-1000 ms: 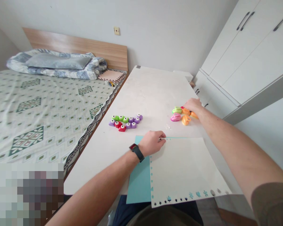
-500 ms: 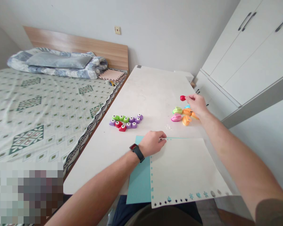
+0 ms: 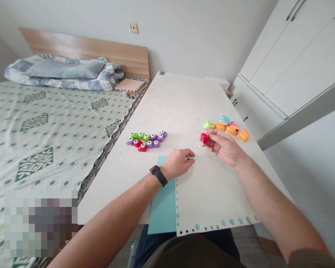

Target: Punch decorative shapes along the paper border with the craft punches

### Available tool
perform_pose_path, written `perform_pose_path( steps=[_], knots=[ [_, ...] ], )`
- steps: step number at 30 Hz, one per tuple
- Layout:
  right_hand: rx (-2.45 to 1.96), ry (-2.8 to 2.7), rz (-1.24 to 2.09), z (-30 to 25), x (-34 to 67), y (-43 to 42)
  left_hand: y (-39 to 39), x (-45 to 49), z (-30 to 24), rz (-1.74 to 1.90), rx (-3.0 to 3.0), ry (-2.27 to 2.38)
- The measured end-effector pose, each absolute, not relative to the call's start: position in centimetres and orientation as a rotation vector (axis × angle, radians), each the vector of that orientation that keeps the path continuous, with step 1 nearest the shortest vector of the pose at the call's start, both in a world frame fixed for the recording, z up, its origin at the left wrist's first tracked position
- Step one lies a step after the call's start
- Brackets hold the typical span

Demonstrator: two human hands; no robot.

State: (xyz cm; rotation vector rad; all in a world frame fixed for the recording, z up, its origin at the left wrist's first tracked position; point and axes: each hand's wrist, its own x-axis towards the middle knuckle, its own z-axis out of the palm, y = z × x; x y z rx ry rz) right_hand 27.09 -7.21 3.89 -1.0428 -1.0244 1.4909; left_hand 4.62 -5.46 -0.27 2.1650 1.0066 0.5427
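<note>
My right hand (image 3: 225, 147) pinches a small red craft paper punch (image 3: 204, 139) between thumb and fingers, above the table near the far edge of a white sheet of paper (image 3: 212, 193). Small star, flower and other shapes are cut along the sheet's left and near edges. My left hand (image 3: 178, 163) lies at the sheet's far left corner, its fingers curled and closed on the paper there. Beneath the white sheet, a light blue sheet (image 3: 162, 208) sticks out on the left. Tiny paper bits (image 3: 198, 144) lie just past the sheets.
Several green, purple and red punches (image 3: 147, 140) with white round tops stand in rows on the left of the white table (image 3: 181, 100). At the right are green, blue, pink and orange punches (image 3: 231, 129). A bed (image 3: 58, 123) adjoins the left side; white cabinets (image 3: 293, 56) stand right.
My right hand has moved nearer and to the left with the red punch, from beyond the right group toward the sheet's far edge. My left hand stays at the paper's corner.
</note>
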Motion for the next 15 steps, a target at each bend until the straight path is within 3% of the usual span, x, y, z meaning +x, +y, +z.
perform_pose_path(
  steps=[15],
  knots=[
    [-1.014,-1.079,1.563,1.8,28.8,-9.0,-5.5,4.7,-0.1,0.562,2.137,0.968]
  ],
)
